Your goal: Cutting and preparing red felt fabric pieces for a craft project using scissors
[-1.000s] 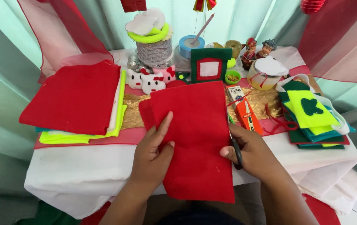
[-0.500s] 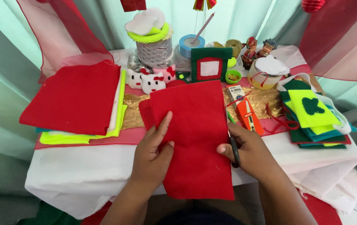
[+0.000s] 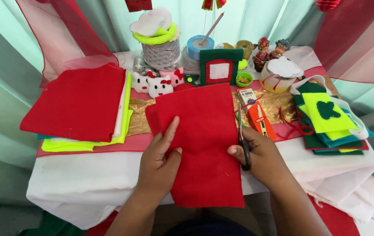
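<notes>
Far to the left of the left hand's grip, a stack of red felt (image 3: 75, 102) lies on yellow-green and white sheets, its near edge close to the front of the desk (image 3: 86, 179). The left hand (image 3: 158, 161) is closed on the red felt sheet (image 3: 204, 144), thumb on top, fingers spread up its left side, holding it up over the desk's near edge; the sheet's lower part hangs past that edge toward the person. Just beyond the sheet's top sit small white cat figures (image 3: 156, 84) and a green-and-red felt frame (image 3: 219, 66).

At the sheet's right edge, the right hand (image 3: 259, 155) is closed around a pair of scissors (image 3: 243, 140), blades pointing away along the felt's side. Whether the blades are parted cannot be told.

To my eye the main risk is the limp felt sagging or sliding between the two grips, so a cut would wander off line; the left thumb also lies not far from the blade path. The orange box (image 3: 257, 117) sits just past the scissor tips, and a forward push could nudge it.

Right of that grip, a pile of green felt (image 3: 327, 122) crowds the desk's right edge. Open room lies mostly on the white cloth nearest the person, on either side of the hands.
</notes>
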